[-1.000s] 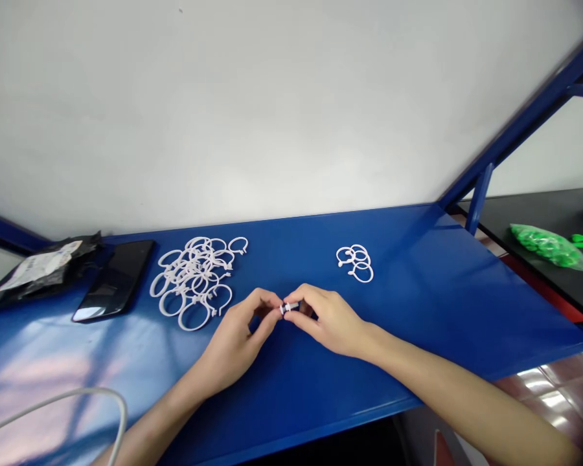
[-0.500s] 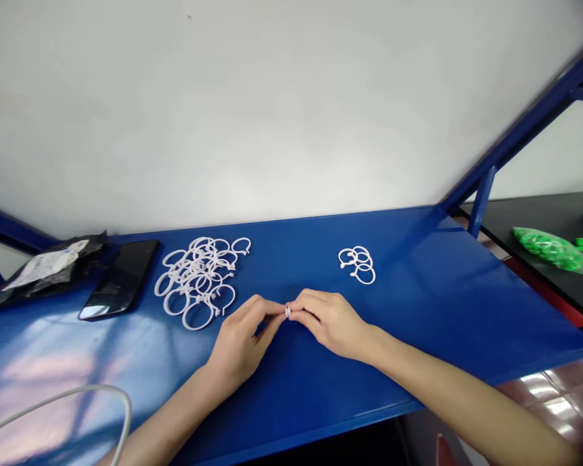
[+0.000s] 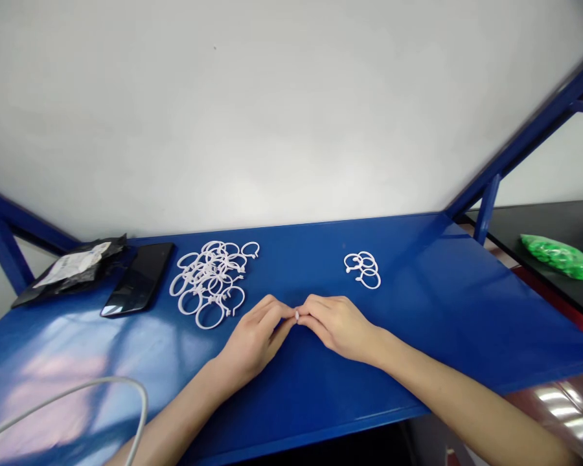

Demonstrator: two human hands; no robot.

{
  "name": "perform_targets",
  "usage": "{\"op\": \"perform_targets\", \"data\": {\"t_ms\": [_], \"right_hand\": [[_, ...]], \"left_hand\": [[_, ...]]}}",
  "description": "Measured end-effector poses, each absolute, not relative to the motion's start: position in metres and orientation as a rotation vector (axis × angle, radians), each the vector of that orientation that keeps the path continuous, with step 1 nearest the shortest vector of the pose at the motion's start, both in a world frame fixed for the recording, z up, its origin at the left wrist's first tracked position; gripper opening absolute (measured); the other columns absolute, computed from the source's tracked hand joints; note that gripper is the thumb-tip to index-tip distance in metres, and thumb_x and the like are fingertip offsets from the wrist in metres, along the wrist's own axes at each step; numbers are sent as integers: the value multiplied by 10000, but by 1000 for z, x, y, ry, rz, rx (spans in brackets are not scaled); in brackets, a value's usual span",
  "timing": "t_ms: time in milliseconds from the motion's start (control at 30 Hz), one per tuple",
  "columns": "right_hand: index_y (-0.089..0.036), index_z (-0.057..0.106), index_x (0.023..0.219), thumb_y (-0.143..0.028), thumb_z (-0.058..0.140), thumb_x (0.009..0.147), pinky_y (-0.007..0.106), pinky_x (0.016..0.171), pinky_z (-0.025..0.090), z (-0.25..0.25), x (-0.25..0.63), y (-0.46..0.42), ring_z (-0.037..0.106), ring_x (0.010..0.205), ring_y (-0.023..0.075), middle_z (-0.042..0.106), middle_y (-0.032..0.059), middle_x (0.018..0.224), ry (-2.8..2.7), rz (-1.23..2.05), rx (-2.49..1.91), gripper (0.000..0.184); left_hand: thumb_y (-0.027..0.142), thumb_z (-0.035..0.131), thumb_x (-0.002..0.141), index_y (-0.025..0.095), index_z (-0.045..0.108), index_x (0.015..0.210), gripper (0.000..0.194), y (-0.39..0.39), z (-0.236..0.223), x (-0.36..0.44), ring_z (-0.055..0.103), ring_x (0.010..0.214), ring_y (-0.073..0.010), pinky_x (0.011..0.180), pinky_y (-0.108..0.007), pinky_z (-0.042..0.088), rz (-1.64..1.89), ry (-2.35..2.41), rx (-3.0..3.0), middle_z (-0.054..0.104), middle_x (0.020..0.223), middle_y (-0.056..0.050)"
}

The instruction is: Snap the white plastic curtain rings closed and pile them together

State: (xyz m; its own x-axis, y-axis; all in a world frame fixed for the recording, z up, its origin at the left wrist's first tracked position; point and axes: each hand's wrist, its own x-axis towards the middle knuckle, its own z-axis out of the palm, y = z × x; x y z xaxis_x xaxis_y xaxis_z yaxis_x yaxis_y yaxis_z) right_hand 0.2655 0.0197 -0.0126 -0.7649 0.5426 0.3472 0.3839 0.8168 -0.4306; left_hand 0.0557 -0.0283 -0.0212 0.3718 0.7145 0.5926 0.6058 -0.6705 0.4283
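Observation:
My left hand (image 3: 255,336) and my right hand (image 3: 337,323) meet fingertip to fingertip over the blue table (image 3: 418,336). Between them they pinch one small white plastic ring (image 3: 297,316), mostly hidden by the fingers. A large heap of white rings (image 3: 214,281) lies just left of my left hand. A small cluster of white rings (image 3: 363,269) lies beyond my right hand.
A black phone (image 3: 138,287) and a black packet with a white label (image 3: 75,268) lie at the far left. A white cable (image 3: 78,401) curves across the near left. A green bag (image 3: 558,257) sits on a black table to the right. Blue frame struts rise at both sides.
My fingers have closed tighter on the ring, so less of it shows. The view has shifted, moving everything slightly right and down.

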Motion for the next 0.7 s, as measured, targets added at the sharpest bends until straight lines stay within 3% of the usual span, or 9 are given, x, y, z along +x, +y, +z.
{"op": "perform_targets", "data": {"t_ms": [233, 367, 533, 700], "right_hand": [[-192, 666, 1006, -301, 548, 1040, 272, 607, 446, 9, 284, 41, 707, 774, 183, 721, 43, 997, -2501, 123, -1363, 164], [-214, 672, 996, -311, 556, 1029, 277, 566, 417, 23, 309, 57, 703, 788, 197, 690, 46, 1046, -2400, 27, -1708, 156], [-218, 695, 1018, -317, 623, 983, 302, 597, 457, 30, 320, 61, 708, 774, 214, 649, 73, 1112, -2500, 92, -1849, 127], [-210, 693, 1028, -272, 621, 953, 310, 623, 490, 32, 318, 57, 702, 764, 204, 644, 78, 1130, -2492, 152, -1814, 121]], "left_hand": [[231, 548, 984, 154, 681, 1201, 265, 5, -16, 37, 633, 1097, -345, 936, -505, 510, 823, 1955, 2649, 744, 1167, -149], [193, 484, 955, 111, 686, 1210, 335, 35, -15, 25, 527, 1259, -421, 981, -556, 441, 569, 2203, 2632, 657, 1340, -217], [165, 453, 920, 168, 710, 912, 257, 59, -16, 14, 571, 1100, -395, 884, -513, 439, 468, 2218, 2606, 723, 1032, -209], [221, 458, 950, 180, 679, 959, 225, 53, -12, 17, 588, 1000, -378, 855, -521, 447, 563, 2124, 2589, 728, 906, -173]]}}
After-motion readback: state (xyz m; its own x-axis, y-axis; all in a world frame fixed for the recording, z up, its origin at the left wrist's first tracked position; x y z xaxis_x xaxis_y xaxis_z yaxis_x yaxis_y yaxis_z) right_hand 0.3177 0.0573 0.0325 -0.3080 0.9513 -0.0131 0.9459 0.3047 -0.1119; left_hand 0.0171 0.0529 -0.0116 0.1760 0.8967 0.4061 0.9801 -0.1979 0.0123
